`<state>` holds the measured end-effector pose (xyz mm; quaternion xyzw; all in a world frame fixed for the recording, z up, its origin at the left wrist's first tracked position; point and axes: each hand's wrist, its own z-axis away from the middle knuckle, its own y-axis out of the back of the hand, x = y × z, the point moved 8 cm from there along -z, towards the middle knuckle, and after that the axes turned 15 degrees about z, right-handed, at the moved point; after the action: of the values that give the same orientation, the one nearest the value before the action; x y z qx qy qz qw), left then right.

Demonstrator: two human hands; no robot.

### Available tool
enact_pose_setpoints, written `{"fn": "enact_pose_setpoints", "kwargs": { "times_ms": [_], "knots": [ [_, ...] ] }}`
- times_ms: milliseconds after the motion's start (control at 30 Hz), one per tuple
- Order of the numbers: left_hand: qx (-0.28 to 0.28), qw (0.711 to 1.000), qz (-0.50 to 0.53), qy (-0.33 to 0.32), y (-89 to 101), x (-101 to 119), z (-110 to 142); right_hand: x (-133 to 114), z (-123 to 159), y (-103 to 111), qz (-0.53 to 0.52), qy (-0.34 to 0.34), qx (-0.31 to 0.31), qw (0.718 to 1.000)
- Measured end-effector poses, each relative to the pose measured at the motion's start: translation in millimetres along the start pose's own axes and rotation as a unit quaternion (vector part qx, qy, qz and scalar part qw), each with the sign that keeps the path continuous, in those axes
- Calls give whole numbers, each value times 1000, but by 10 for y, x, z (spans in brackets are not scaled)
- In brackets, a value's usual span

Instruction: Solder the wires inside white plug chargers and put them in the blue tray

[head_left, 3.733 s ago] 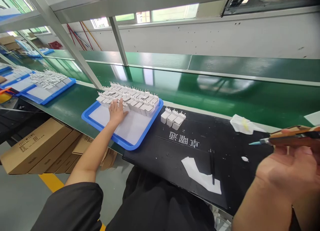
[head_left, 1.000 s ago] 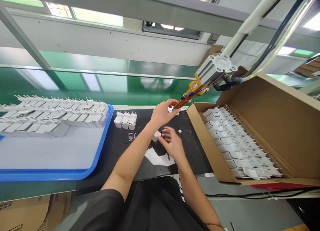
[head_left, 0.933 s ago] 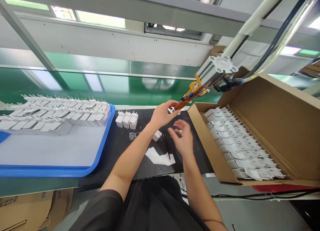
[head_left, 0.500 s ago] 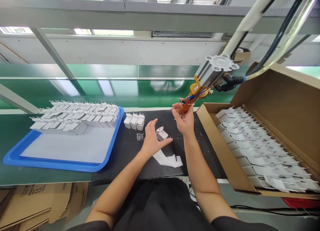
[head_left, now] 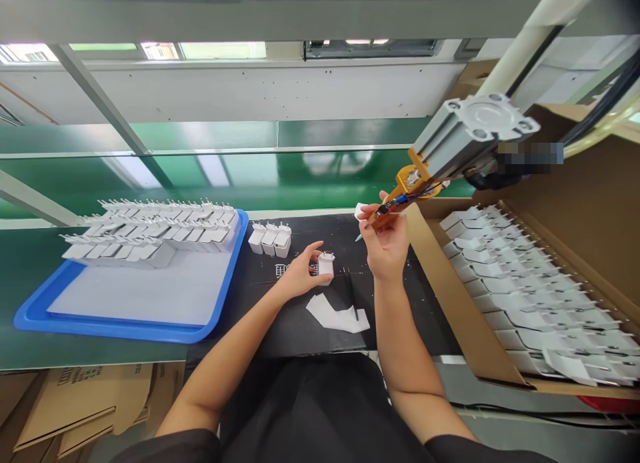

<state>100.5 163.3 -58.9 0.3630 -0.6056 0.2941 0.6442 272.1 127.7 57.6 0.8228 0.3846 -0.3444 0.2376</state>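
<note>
On the black mat (head_left: 265, 326), my left hand (head_left: 300, 271) has its thumb and fingers closed around a single white plug adapter (head_left: 327, 265), prongs facing up. My right hand (head_left: 389, 244) grips the orange body of a pneumatic tool (head_left: 414, 179), whose thin pale-blue tip points down and left above the mat. Beyond the right fingers, a small white piece (head_left: 360, 211) shows in part; what it is I cannot tell. Black tweezers (head_left: 352, 293) rest partly on a folded white cloth (head_left: 336, 316) between my forearms.
Three white adapters (head_left: 270, 239) stand in a row on the mat. At the left, a blue tray (head_left: 225, 276) bears rows of similar adapters (head_left: 150, 233). An open cardboard box (head_left: 445, 303) full of adapters stands at the right. A silver cylinder (head_left: 465, 133) with hoses hangs overhead.
My left hand has gone from spread beside the lone adapter to closed around it, and the adapter now stands upright. The tool and right hand have shifted right and nearer.
</note>
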Motion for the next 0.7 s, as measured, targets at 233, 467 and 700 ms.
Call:
{"fn": "enact_pose_setpoints", "kwargs": {
  "times_ms": [233,467,700],
  "knots": [
    [-3,998,67,-16,-30,-18,41,24,42,90,8,1,20,1000],
    [11,1000,28,5,-84,9,14,60,74,125,28,-12,13,999],
    [-3,1000,-17,5,-12,48,77,30,90,163,31,-3,20,999]
  ]
}}
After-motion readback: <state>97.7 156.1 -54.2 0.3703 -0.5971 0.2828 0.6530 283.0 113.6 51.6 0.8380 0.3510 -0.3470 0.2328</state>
